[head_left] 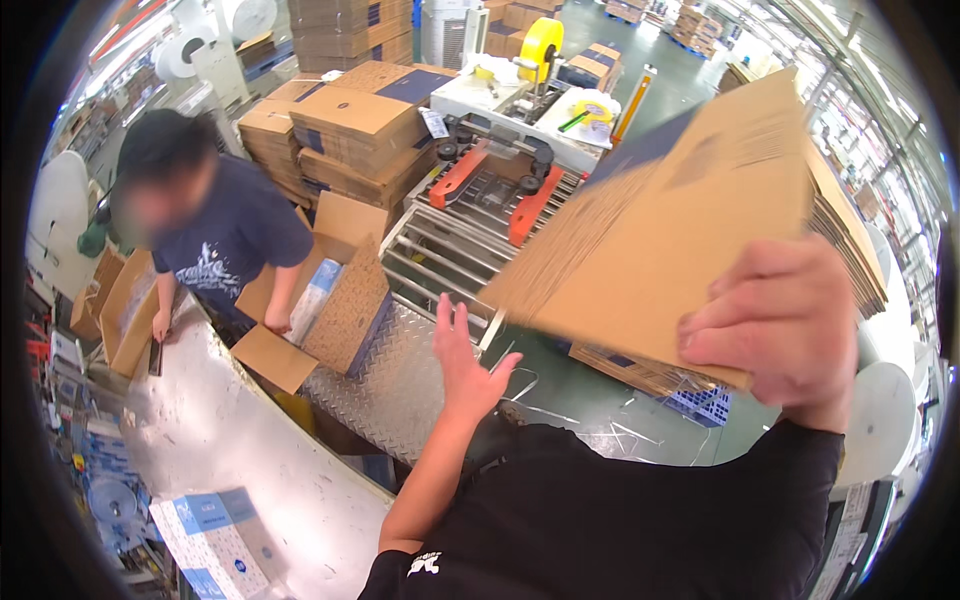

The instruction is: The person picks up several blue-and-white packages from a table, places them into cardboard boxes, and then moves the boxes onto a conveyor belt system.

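Observation:
My right hand [775, 320] is closed on the edge of a folded-flat brown cardboard carton [630, 250], lifted and tilted in front of me. A dark blue patch shows along its far side. My left hand [465, 370] is open, thumb and fingers spread, close to the carton's lower left corner with a visible gap. Left of that hand, an open carton [350, 310] stands with its flaps out and a blue-and-white pack [318, 285] inside. Behind my right hand, the edges of more flat cartons [840, 220] show, partly hidden.
A co-worker [220, 225] on the left reaches into the open carton. A metal worktable [290, 470] bears blue-and-white packs [215, 540]. Ahead are a roller conveyor [445, 245], a tape machine with a yellow roll [540, 50] and stacked flat cartons [360, 110]. Strips litter the floor.

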Tool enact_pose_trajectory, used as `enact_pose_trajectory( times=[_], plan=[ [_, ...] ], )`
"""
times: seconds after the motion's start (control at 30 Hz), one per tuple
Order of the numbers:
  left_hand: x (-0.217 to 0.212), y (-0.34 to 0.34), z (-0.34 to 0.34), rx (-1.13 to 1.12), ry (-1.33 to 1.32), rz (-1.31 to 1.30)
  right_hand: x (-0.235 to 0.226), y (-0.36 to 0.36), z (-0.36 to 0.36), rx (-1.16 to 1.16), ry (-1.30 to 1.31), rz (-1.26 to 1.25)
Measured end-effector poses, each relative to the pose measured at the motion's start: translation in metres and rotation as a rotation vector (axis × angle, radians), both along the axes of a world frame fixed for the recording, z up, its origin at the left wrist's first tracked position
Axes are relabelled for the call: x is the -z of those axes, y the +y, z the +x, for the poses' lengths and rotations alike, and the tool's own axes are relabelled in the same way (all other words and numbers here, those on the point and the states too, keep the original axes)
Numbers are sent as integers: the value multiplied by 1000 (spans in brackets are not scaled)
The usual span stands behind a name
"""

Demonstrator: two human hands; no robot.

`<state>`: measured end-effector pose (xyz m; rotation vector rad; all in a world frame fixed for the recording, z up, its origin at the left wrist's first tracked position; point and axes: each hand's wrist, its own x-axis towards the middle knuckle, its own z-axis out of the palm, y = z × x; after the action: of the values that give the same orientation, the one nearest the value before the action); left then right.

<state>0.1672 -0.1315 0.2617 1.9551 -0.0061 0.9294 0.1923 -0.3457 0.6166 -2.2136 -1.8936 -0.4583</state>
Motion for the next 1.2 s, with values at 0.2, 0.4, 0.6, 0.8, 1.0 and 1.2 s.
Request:
enact_pose_trajectory(
  times=[0.2, 0.4, 0.6, 0.8, 1.0, 1.2],
  plan=[
    [13, 42, -80, -383, 356, 360, 167, -41, 131, 195, 933, 9],
    [56, 81, -121, -538, 387, 398, 341, 25, 113, -29, 570, -655],
    [90, 110, -144, -1078, 312, 13, 379, 53, 129, -54, 1461, -672],
    [114, 115, -172, -1009, 75, -535, 399, 66, 170, 23, 1340, -456],
    [63, 104, -166, -789, 610, -289, 366, 70, 162, -2, 548, -316],
    [-7, 31, -114, -107, 989, -68, 346, 73, 185, 212, 351, -428]
  ],
)
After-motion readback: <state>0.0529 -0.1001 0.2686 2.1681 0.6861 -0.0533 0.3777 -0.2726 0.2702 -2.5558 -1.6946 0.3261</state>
